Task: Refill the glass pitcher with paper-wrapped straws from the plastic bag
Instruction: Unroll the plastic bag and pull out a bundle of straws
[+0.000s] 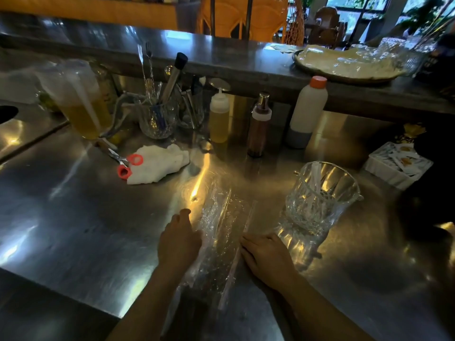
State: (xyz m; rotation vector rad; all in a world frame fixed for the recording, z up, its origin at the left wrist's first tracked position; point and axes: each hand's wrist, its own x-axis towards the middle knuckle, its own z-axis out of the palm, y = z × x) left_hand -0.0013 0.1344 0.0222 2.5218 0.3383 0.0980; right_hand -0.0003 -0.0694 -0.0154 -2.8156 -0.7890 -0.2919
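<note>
A clear plastic bag (218, 232) lies lengthwise on the steel counter (73, 217), crinkled and long. My left hand (178, 242) rests on the bag's left edge with fingers curled against it. My right hand (267, 257) presses on the bag's right edge, where a paper-wrapped straw (237, 254) runs along the bag under my fingertips. The cut-glass pitcher (320, 200) stands upright just right of the bag, holding a few white wrapped straws (316, 178). Whether either hand truly grips the bag is unclear.
Scissors with red handles (126, 163) lie on a white cloth (160, 163) at the back left. Behind stand a glass of bar tools (157, 121), squeeze bottles (219, 119), a white bottle (307, 112) and a plastic cup of yellow drink (81, 102). A white box of sachets (398, 163) sits right.
</note>
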